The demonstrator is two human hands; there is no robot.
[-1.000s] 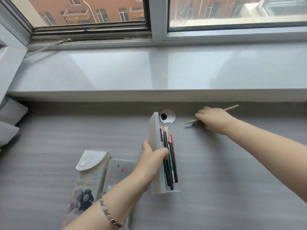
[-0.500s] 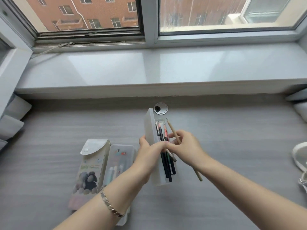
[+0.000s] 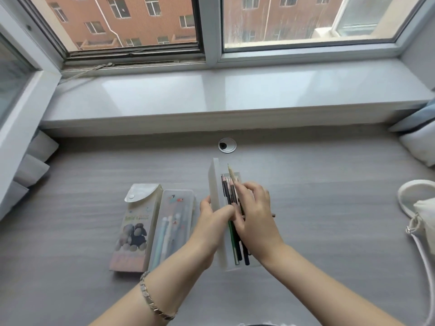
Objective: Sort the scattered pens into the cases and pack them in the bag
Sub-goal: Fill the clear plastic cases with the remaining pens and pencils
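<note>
Pens (image 3: 235,241): head view; a bundle of dark and green ones lies lengthwise in the open case (image 3: 222,255), near the middle of the counter (image 3: 329,231).
Wooden pencil (image 3: 231,173): the one pen I see outside a case; its sharpened tip juts past my fingers toward the window, slanting over the bundle, and its blunt end shows beside my palm.
Right grip (image 3: 255,220): fingers curled over the wooden pencil, holding it down onto the bundle; it runs under my palm, not beside it.
Left grip (image 3: 213,220): thumb and fingers clasp the raised lid (image 3: 215,182), holding it upright along the case's left side.
Clear case (image 3: 175,208): lies flat just left of my left grip, pale pens showing through it; it looks shut.
Printed case (image 3: 137,231): touching the clear case's left side, flap snapped down.
Bag (image 3: 424,212): at the right edge of the counter, well apart from all three cases; I cannot tell what is in it.
Done, as I judge: sorting is nearly finished.
Left: seat this pencil, shut the lid, carry three cases to the bag.
</note>
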